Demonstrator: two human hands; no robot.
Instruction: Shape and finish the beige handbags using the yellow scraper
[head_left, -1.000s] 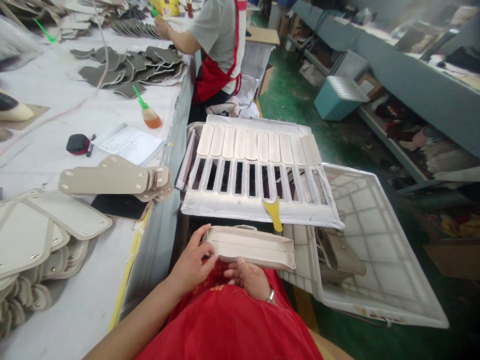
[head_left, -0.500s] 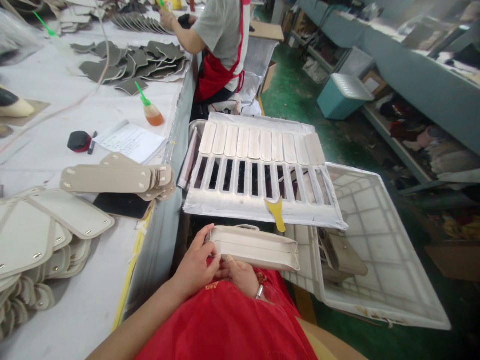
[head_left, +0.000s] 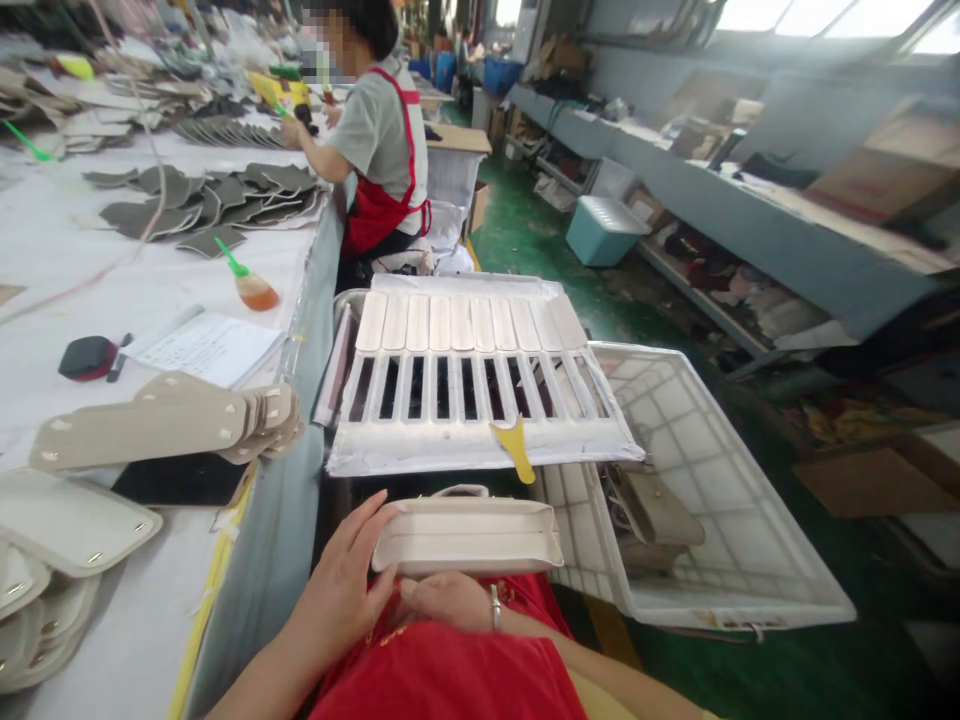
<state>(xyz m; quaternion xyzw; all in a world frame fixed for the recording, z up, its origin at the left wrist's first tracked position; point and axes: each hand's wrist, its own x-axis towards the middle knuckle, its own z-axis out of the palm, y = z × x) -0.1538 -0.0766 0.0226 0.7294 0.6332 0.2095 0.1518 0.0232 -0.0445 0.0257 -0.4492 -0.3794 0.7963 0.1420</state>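
Observation:
A cream handbag [head_left: 469, 537] lies on its side over my lap, a long panel facing up and a small handle [head_left: 461, 491] at its far edge. My left hand [head_left: 346, 562] grips the bag's left end, fingers reaching over the corner and thumb at the near edge. Below that near edge, my right hand [head_left: 450, 601] has its fingers curled against the bag close to its left corner; the fingertips are partly hidden. Just beyond the bag stands a white slatted rack [head_left: 480, 450] with a row of cream strips [head_left: 472, 322] and a yellow forked tool [head_left: 515, 450].
To my right is a white crate [head_left: 739, 480] with bags [head_left: 660, 505] inside. On the left table lie stacked beige straps [head_left: 150, 430], a black phone [head_left: 184, 480], papers [head_left: 206, 345] and a glue bottle [head_left: 255, 290]. A co-worker [head_left: 382, 150] sits further along the table.
The view has tilted up, so everything sits lower and further left. My left hand has spread along the bag's end, and its fingers have drawn apart from my right hand.

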